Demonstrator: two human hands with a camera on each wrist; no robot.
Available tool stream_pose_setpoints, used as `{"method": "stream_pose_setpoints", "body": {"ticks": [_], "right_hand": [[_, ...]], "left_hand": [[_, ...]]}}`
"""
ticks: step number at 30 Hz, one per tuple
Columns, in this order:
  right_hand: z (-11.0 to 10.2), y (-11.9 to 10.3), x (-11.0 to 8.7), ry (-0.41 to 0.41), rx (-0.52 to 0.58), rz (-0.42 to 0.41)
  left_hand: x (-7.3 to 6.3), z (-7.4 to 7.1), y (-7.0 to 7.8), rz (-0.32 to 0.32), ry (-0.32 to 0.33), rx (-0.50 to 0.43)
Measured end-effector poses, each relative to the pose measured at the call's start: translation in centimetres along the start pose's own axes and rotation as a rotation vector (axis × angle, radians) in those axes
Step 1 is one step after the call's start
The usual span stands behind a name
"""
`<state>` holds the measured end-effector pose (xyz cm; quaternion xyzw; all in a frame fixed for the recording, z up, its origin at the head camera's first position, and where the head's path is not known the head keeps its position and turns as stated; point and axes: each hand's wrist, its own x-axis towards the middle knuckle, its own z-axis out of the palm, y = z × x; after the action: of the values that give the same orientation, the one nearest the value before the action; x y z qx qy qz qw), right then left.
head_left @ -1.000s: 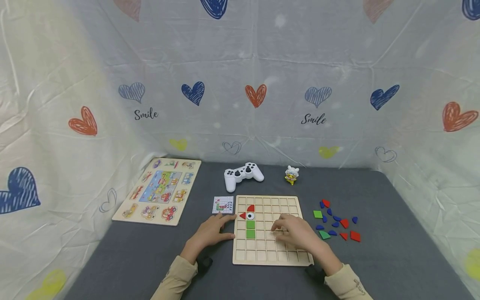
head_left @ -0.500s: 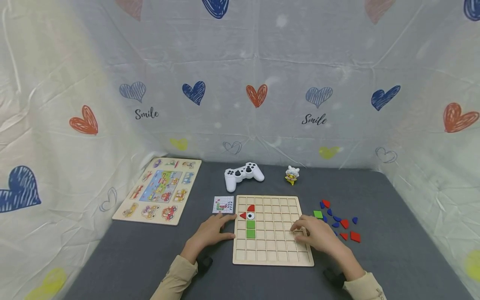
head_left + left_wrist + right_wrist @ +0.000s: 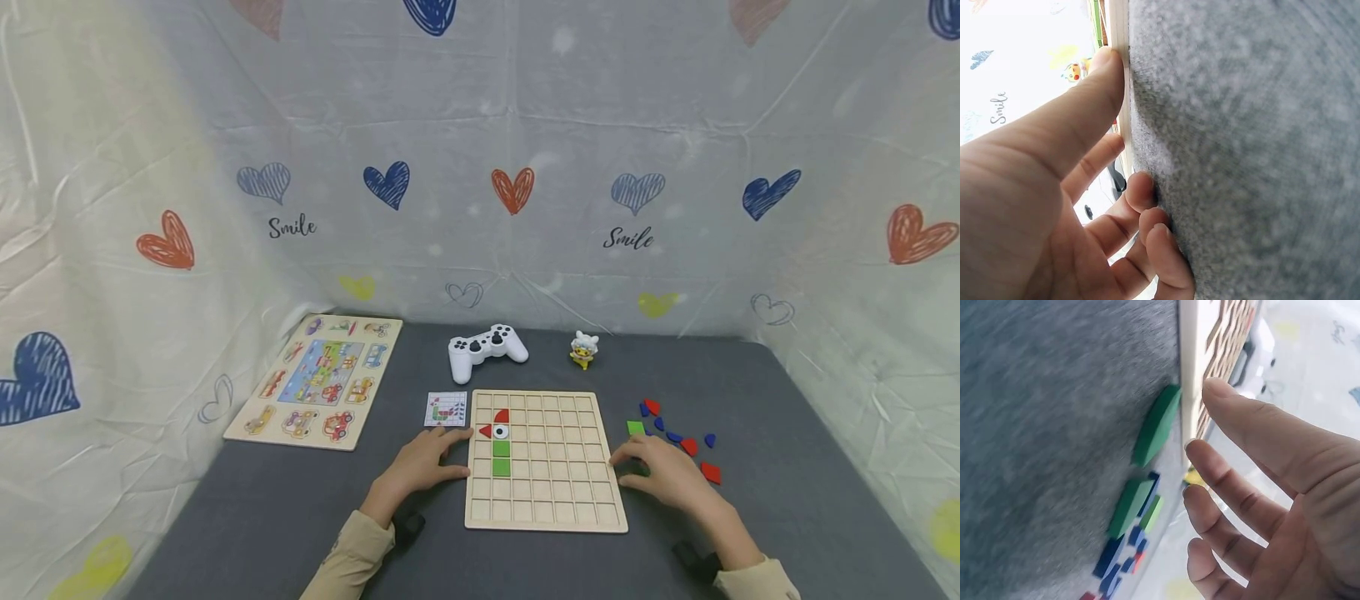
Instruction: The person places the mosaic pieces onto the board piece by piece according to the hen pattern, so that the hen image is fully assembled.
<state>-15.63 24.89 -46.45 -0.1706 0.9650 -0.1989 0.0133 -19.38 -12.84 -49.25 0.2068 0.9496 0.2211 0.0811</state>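
Observation:
A wooden grid board [image 3: 540, 504] lies in front of me. On its left side are two green squares [image 3: 501, 458], a round eye piece [image 3: 501, 432] and two red pieces [image 3: 502, 416]. My left hand [image 3: 417, 463] rests at the board's left edge, thumb and index fingertips touching it; the left wrist view shows the thumb on the board's side [image 3: 1120, 31]. My right hand [image 3: 663, 473] hovers by the right edge, fingers loosely bent, holding nothing. Below its fingertips in the right wrist view lie dark green pieces [image 3: 1159, 425], mostly hidden by the hand in the head view.
Loose blue, red [image 3: 710, 473] and light green [image 3: 635, 427] pieces lie right of the board. A pattern card [image 3: 446, 410] touches its upper left. Behind stand a white game controller [image 3: 487, 350] and a small figurine [image 3: 582, 350]. A vehicle puzzle [image 3: 315, 379] lies far left.
My right hand has moved right, from over the middle of the board to beyond its right edge, near the loose pieces. My left hand has stayed in place.

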Motion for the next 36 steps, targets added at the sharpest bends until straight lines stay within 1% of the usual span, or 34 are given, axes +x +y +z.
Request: {"method": "stream_pose_setpoints", "body": {"ticks": [6, 10, 15, 23, 30, 36], "right_hand": [[-0.4, 1.1, -0.7, 0.013, 0.0, -0.019], [-0.7, 1.9, -0.9, -0.009, -0.007, -0.013], [-1.0, 2.6, -1.1, -0.044, -0.046, 0.011], [-1.1, 2.9, -1.4, -0.069, -0.046, 0.03], [-1.0, 3.1, -1.1, -0.093, -0.032, 0.031], [-0.9, 3.1, -1.2, -0.094, -0.03, 0.042]], "left_hand": [[0.1, -0.1, 0.0, -0.006, -0.005, -0.002], [0.1, -0.1, -0.1, -0.008, -0.006, 0.003], [0.2, 0.1, -0.2, -0.012, -0.005, 0.009], [0.2, 0.2, -0.3, -0.012, -0.007, 0.012], [0.1, 0.1, -0.2, -0.008, -0.005, 0.002], [0.1, 0.1, -0.2, -0.007, -0.005, -0.003]]}}
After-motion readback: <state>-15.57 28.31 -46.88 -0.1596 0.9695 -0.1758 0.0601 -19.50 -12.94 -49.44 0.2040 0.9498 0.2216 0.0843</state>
